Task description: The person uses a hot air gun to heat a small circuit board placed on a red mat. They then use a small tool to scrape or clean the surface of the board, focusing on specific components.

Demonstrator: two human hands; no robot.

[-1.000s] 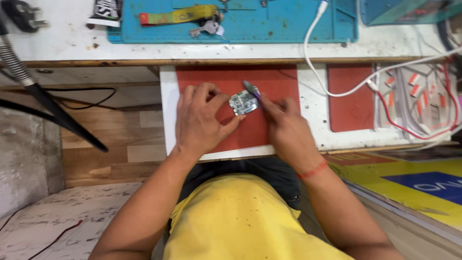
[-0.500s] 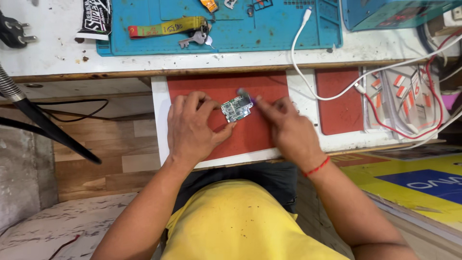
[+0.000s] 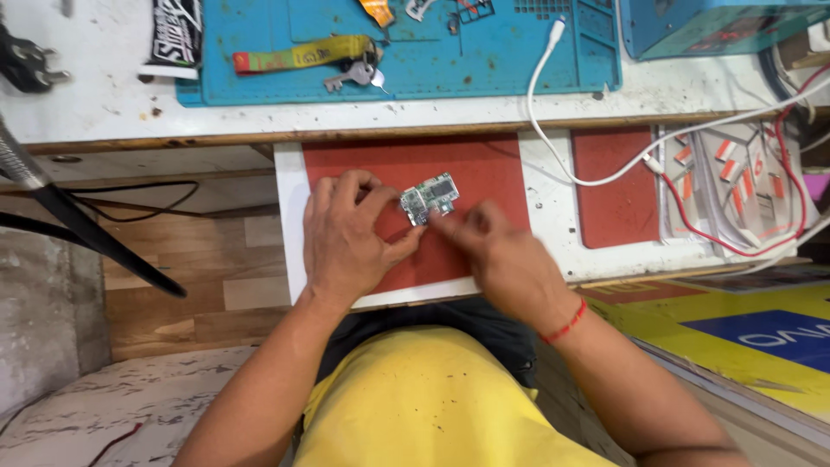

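Small green rectangular circuit board (image 3: 429,197) pinched between two hands over a red mat

The board is thin and stiff, crowded with silvery metal shields and tiny parts, held above the middle of the matte red rectangular mat (image 3: 484,169) on the white pull-out shelf (image 3: 291,225). The left hand (image 3: 346,238) grips its left edge with thumb and curled fingers; the right hand (image 3: 501,251), blurred, touches its right edge with fingertips bunched close

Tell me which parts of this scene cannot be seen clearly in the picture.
- Head view: parts on the small circuit board are too small to tell.
- Right hand fingertips are blurred, so any tool there is unclear.
- Left hand covers the board's left edge.
- The teal box is cut off by the top edge.
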